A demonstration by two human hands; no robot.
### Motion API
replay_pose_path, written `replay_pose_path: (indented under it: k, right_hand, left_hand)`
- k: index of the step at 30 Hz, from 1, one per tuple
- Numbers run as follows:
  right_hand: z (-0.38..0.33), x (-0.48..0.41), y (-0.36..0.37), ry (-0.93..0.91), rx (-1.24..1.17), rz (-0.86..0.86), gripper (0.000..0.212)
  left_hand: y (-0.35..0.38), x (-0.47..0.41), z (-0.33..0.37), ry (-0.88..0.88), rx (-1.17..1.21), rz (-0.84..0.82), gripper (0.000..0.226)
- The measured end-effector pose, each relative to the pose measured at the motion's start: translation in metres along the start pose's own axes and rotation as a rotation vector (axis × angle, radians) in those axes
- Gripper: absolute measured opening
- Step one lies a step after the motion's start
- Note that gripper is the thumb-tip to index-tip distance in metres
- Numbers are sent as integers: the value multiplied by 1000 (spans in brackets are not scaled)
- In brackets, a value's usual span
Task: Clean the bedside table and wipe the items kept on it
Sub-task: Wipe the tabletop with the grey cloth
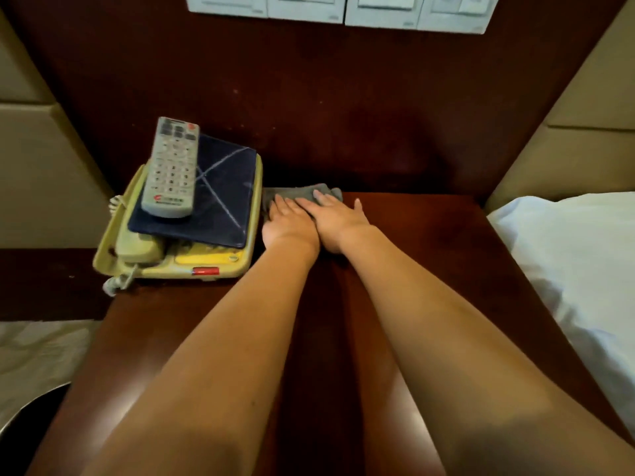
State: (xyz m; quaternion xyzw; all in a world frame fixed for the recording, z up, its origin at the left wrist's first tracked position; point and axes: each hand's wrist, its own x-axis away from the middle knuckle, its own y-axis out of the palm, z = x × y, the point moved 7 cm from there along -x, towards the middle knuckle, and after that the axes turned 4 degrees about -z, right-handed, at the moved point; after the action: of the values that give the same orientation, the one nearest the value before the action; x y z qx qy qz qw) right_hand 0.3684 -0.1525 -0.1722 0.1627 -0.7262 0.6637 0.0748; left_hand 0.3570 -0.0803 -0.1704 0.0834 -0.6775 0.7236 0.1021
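risk of knocking the phone stack during far-edge wipe

located grey cloth point(302, 192) at far edge of bedside table point(429, 242), just right of telephone point(213, 261), touching it or nearly so; cannot tell which. judged mid-wipe of the tabletop, with the items yet to be wiped.

hazards, as judged:
- leftward stroke into the telephone: enough to jolt the stack on top, namely blue folder point(223, 201) with remote point(171, 170) lying loose on it and overhanging its near edge. likely to slide off at a bump.
- telephone already at the table's left edge, coiled cord point(117, 281) hanging over; risk of shoving it off with a hard push.
- strip under the telephone missed unless lifted.

pose: both arms stretched forward, near to far. left hand point(290, 223) and right hand point(338, 218) side by side, touching, palms down, fingers point(279, 205) straight, pressing flat on the cloth. nothing gripped or pinched.
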Motion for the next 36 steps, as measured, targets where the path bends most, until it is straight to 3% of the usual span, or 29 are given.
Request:
replay_pose_path:
  k: [15, 27, 36]
  right_hand:
    - [25, -2, -1, -13, -109, 89, 51]
    - [213, 53, 7, 229, -156, 139, 49]
    - [273, 44, 3, 325, -194, 138, 51]
  left_hand:
    - [1, -23, 15, 119, 20, 30, 56]
    - [21, -14, 203, 391, 31, -28, 56]
    - [17, -23, 262, 526, 2, -13, 54]
